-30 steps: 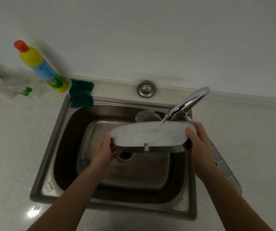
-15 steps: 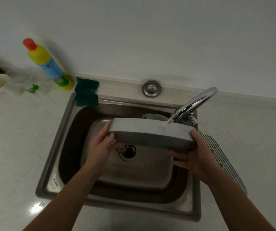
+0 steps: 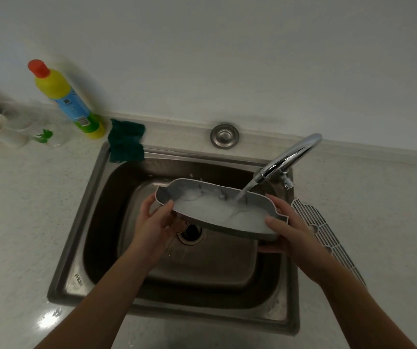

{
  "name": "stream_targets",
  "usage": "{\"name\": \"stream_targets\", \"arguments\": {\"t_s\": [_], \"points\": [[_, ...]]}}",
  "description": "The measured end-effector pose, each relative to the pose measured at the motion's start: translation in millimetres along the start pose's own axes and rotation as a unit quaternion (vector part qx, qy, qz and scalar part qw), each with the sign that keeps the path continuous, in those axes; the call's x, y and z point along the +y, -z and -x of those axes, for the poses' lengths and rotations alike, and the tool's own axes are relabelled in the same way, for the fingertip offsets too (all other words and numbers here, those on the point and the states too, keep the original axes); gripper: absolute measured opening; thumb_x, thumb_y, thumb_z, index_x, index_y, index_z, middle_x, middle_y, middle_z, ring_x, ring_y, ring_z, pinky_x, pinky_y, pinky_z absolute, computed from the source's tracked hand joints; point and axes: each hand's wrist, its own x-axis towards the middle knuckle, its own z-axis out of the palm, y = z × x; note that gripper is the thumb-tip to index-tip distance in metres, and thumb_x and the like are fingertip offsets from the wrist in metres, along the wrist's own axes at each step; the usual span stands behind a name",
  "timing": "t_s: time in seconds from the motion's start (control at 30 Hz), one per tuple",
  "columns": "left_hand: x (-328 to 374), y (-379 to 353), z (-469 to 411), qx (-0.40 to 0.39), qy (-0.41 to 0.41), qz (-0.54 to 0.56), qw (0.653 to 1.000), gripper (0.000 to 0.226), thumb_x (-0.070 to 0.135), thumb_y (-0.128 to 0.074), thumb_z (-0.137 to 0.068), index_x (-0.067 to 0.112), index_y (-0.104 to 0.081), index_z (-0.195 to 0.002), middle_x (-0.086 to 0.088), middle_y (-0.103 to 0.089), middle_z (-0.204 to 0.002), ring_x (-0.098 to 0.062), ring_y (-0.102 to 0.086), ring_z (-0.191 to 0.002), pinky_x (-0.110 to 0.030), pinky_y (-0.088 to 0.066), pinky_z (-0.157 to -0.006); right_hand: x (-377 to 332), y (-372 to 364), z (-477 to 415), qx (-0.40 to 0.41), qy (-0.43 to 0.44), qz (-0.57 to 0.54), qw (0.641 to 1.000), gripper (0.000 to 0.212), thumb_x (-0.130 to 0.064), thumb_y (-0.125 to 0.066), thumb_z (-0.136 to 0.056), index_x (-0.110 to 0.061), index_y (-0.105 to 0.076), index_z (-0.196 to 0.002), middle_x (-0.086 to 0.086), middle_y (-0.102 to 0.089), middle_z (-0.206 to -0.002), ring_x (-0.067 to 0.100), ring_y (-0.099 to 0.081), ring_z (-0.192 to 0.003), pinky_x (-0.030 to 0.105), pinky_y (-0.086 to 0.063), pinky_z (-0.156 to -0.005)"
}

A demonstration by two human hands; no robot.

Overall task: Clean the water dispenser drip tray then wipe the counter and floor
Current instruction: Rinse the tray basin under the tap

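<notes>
grey drip tray is being rinsed over the sink under the running faucet, left hand and right hand gripping its ends; next it likely needs tipping out.

Not much to read from here. The yellow bottle by the wall has a blue label with a small square code and, lower down, a barcode, but the print on it is too blurred to make out. The steel sink has a small stamped mark on its front left rim, also too small to read
</notes>
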Motion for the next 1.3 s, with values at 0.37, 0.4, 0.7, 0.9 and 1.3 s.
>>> {"name": "stream_targets", "arguments": {"t_s": [0.37, 0.4, 0.7, 0.9, 1.3], "points": [[1, -22, 20, -0.121, -0.002, 0.019, 0.992, 0.067, 0.014, -0.073, -0.088, 0.028, -0.05, -0.149, -0.015, -0.068, -0.137, -0.036, -0.068, -0.122, -0.05, -0.055, -0.103, 11, -17, -11, 0.129, 0.019, -0.046, 0.99, 0.02, -0.042, -0.068, -0.094, -0.041, -0.071, -0.113, -0.005, -0.075, -0.108, 0.018, -0.076, -0.099, 0.043, -0.065, -0.073], [-2, -22, 20, -0.134, 0.013, 0.025, 0.991, 0.068, 0.016, -0.074, -0.087, 0.03, -0.05, -0.149, -0.016, -0.068, -0.137, -0.037, -0.069, -0.12, -0.052, -0.055, -0.103, 10, -19, -12, 0.124, 0.024, -0.038, 0.991, 0.022, -0.041, -0.067, -0.094, -0.041, -0.07, -0.116, -0.002, -0.074, -0.113, 0.02, -0.075, -0.101, 0.046, -0.065, -0.076], [-15, -17, 7, -0.058, 0.114, 0.108, 0.986, 0.037, 0.033, -0.06, -0.098, 0.009, -0.07, -0.125, -0.017, -0.074, -0.122, -0.031, -0.076, -0.104, -0.046, -0.063, -0.083, 11, -39, -13, 0.09, 0.05, 0.082, 0.991, 0.039, -0.057, -0.056, -0.095, -0.042, -0.054, -0.132, -0.005, -0.067, -0.121, 0.008, -0.073, -0.097, 0.04, -0.066, -0.073], [-15, -22, 2, -0.036, 0.069, 0.087, 0.993, 0.045, 0.03, -0.062, -0.098, 0.009, -0.059, -0.138, -0.015, -0.076, -0.116, -0.033, -0.074, -0.11, -0.048, -0.061, -0.094, 16, -30, -15, 0.134, 0.026, 0.098, 0.986, 0.025, -0.06, -0.04, -0.1, -0.052, -0.054, -0.119, -0.017, -0.065, -0.111, 0.012, -0.068, -0.104, 0.046, -0.059, -0.092], [39, -29, 12, -0.056, -0.188, -0.201, 0.96, 0.035, 0.026, -0.078, -0.089, 0.033, -0.063, -0.12, 0.011, -0.075, -0.116, -0.014, -0.075, -0.108, -0.031, -0.064, -0.083, 16, 12, -55, 0.176, 0.024, 0.398, 0.9, 0.047, -0.024, -0.048, -0.106, -0.017, -0.045, -0.152, 0.011, -0.055, -0.146, 0.027, -0.052, -0.134, 0.047, -0.04, -0.112]]}}
